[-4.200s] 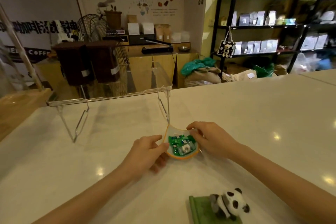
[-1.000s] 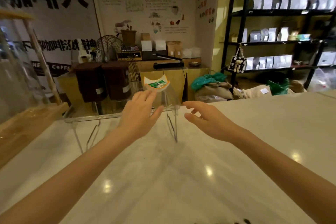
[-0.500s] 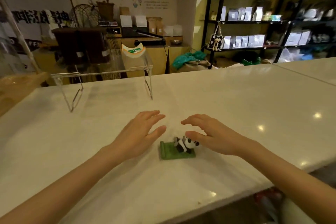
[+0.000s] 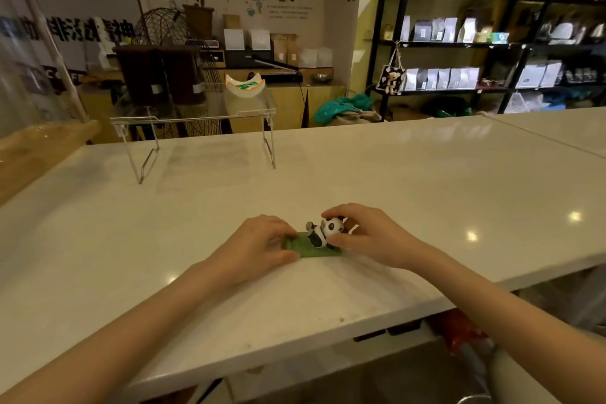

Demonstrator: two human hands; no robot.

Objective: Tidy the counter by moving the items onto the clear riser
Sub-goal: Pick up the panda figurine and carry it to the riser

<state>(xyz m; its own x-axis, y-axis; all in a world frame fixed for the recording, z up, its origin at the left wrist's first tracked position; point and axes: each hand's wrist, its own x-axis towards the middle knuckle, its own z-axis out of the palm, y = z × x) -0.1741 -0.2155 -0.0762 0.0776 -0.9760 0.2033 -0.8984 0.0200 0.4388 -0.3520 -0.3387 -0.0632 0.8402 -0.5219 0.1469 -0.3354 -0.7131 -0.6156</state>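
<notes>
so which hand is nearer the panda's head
Right. The right hand curls around the panda, fingers at its head. The left hand rests on the far end of the green base, beside the panda's body.

Both forearms were bare from the bottom of the frame to the wrists, with no sleeve showing. The left hand (image 4: 259,244) and right hand (image 4: 370,236) wore no gloves, and, as far as the soft focus showed, no rings or watch.
</notes>
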